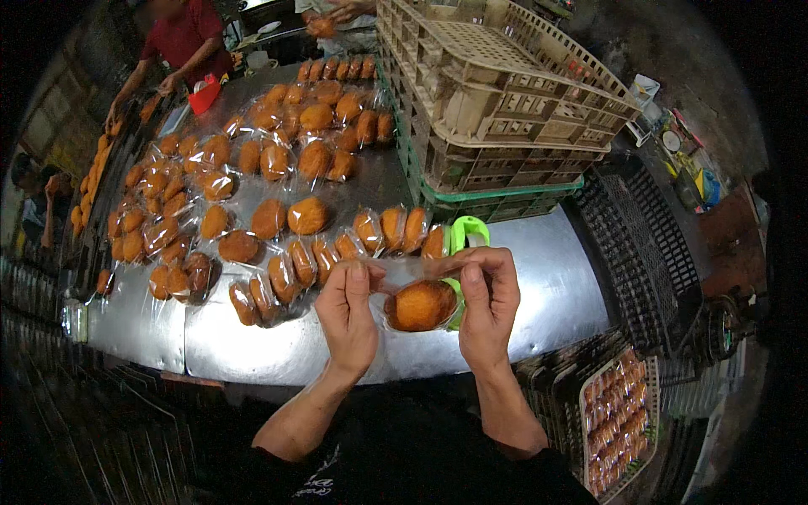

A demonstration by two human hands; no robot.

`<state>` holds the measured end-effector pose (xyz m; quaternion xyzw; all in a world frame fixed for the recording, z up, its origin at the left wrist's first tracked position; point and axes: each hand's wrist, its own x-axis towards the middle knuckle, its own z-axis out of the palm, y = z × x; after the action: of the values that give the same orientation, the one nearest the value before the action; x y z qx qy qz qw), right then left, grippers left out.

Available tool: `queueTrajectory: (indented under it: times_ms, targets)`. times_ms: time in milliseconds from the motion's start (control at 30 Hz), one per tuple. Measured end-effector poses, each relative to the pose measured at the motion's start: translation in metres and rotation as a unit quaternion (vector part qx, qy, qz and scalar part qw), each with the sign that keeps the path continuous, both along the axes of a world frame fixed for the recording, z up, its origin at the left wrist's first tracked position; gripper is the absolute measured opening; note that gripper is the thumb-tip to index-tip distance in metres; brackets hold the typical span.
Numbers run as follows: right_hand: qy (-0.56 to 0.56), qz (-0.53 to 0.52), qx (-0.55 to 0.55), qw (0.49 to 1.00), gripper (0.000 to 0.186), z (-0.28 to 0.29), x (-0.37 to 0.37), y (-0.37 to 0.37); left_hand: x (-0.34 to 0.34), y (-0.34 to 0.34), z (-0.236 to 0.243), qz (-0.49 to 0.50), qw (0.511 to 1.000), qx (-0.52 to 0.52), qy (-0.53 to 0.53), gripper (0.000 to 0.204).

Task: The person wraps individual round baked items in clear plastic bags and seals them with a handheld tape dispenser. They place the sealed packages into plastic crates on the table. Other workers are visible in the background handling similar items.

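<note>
1. This looks like a bakery's packing room.
2. Bagged brown buns [274,162] cover much of a metal worktop [555,269].
3. Plastic crates [505,105] stand stacked beside them.
4. A person in a red shirt [187,38] works nearby.

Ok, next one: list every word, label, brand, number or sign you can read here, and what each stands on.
No text can be read with confidence.
White print on the wearer's black shirt: too small and slanted to read.
Clear bag with a brown bun, held between the left hand and right hand: no print visible.
Stacked plastic crates: no readable marking.
</note>
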<state>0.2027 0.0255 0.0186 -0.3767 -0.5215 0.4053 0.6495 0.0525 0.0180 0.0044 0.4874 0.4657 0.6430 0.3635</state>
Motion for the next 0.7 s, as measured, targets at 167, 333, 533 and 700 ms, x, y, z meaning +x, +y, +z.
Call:
queueTrajectory:
  times_ms: [167, 333, 533, 700]
  targets:
    - [0.030, -0.002, 0.046, 0.998, 0.013, 0.002, -0.037, -0.019, -0.026, -0.006, 0.001, 0.061, 0.994, 0.088, 0.025, 0.026]
    - [0.164, 0.075, -0.001, 0.984, 0.016, 0.007, -0.070, -0.024, -0.067, 0.012, 0.008, -0.129, 0.982, -0.108, 0.081, 0.027]
    - [0.135, 0.025, -0.040, 0.990, 0.018, 0.009, -0.089, -0.033, -0.057, -0.011, 0.016, 0.063, 0.960, 0.265, 0.067, 0.029]
    - [-0.105, -0.062, 0.109, 0.986, 0.016, 0.008, -0.096, -0.032, -0.074, -0.027, 0.012, -0.136, 0.985, -0.099, -0.040, 0.027]
